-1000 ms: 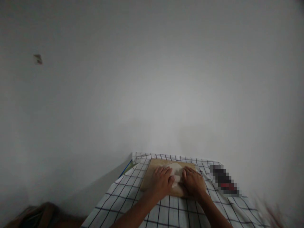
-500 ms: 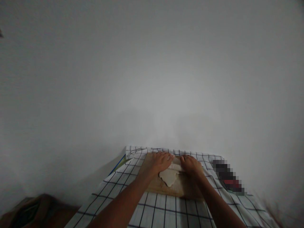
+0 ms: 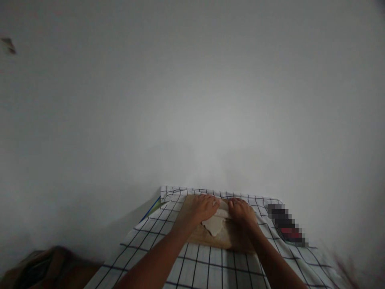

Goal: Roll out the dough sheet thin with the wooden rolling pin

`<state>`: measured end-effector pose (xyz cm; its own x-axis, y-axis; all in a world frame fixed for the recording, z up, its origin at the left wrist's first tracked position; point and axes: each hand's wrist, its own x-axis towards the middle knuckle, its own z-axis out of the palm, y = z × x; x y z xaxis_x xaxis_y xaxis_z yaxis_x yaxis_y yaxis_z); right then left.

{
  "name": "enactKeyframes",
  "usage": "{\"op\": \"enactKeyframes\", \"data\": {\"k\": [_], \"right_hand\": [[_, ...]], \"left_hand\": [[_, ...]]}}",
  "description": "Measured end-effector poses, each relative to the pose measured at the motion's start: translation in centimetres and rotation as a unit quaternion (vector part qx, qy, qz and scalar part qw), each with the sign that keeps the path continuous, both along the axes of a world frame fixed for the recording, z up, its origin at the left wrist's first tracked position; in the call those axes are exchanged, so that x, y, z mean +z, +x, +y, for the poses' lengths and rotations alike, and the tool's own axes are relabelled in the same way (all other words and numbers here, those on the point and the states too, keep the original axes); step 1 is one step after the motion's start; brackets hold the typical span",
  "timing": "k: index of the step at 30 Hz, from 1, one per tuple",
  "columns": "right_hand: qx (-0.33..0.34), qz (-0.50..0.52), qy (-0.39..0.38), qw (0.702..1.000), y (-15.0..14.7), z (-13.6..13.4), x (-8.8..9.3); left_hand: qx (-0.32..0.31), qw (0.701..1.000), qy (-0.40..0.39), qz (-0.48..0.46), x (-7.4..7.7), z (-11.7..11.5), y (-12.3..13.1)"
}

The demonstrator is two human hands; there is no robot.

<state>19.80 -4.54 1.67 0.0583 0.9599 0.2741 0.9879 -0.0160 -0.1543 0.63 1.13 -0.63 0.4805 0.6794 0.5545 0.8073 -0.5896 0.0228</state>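
Note:
A wooden board [image 3: 230, 241] lies on a white cloth with dark checks [image 3: 207, 267]. A thin, pale sheet of dough [image 3: 214, 227] rests on the board. Both my hands are at the board's far edge. My left hand [image 3: 204, 208] lies palm down with its fingers stretched forward. My right hand [image 3: 242, 212] lies the same way just beside it. Between them shows a pale bar [image 3: 223, 213]; I cannot tell whether it is a rolling pin or rolled dough. Both palms press on it.
A dark object with a red patch [image 3: 287, 230], blurred out, lies on the cloth to the right of the board. A brown shape [image 3: 45, 269] sits at the bottom left. A plain white wall [image 3: 192, 100] rises right behind the table.
My hands slid from the near part of the board to its far edge, uncovering the flattened dough. In the last half second they hardly moved.

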Motion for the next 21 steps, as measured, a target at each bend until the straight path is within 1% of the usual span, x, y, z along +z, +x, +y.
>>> {"op": "enactKeyframes", "data": {"k": [2, 4, 8, 12, 15, 18, 21], "right_hand": [[0.008, -0.004, 0.024, 1.0, -0.1, -0.6, -0.4], [0.008, -0.005, 0.038, 0.999, -0.4, -1.4, -0.6], [-0.01, 0.011, 0.045, 0.999, -1.2, -3.3, -0.9], [0.003, 0.006, 0.07, 0.998, -1.9, -5.4, -0.9], [0.013, -0.004, 0.065, 0.998, -2.3, -7.0, -0.5], [0.017, -0.006, 0.047, 0.999, -2.5, -8.5, 0.2], [0.017, -0.003, 0.037, 0.999, -2.7, -9.4, 0.3]], "left_hand": [[-0.008, 1.0, 0.005, -0.006, -0.1, -0.8, -0.1], [-0.001, 1.0, 0.002, -0.019, 0.0, -1.8, -0.1], [0.009, 0.999, -0.004, -0.032, 0.6, -4.3, -0.4], [-0.008, 0.999, -0.006, -0.04, 0.9, -6.5, -1.0], [-0.022, 0.999, -0.006, -0.04, 0.6, -7.8, -1.6], [-0.039, 0.998, 0.008, -0.038, -0.1, -9.3, -2.3], [-0.056, 0.998, 0.018, -0.032, -0.7, -10.7, -3.0]]}}
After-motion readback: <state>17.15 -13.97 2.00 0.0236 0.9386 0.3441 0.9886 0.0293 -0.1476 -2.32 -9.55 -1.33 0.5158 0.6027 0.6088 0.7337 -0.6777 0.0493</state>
